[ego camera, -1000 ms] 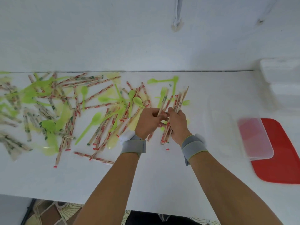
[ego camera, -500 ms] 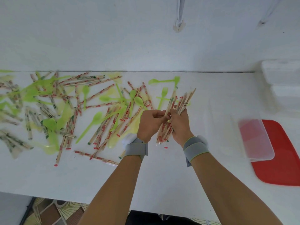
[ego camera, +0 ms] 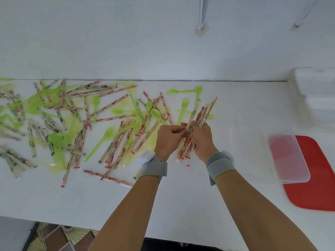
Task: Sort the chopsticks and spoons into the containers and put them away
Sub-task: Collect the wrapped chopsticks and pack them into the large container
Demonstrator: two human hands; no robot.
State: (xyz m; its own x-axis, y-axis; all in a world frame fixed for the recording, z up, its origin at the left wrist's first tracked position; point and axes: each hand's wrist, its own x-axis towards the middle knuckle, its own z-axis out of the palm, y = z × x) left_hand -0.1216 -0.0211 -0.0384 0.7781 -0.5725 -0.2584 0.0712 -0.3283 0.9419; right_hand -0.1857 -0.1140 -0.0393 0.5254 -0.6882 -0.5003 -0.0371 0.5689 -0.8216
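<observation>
Wearing matching grey fabric wristbands, left wristband (ego camera: 153, 169) and right wristband (ego camera: 220, 164), right one showing thin lime-green edging; white bulky piece sticking out beside each band; forearms bare, no sleeves showing

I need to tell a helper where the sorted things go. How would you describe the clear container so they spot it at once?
On the white table, look right to the red tray. The clear container overlaps its left edge; it is see-through and tinted pink, unlike the opaque white boxes behind.

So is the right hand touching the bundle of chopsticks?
Touching. The head view shows the right hand with fingers curled round the bundle of chopsticks.
</observation>
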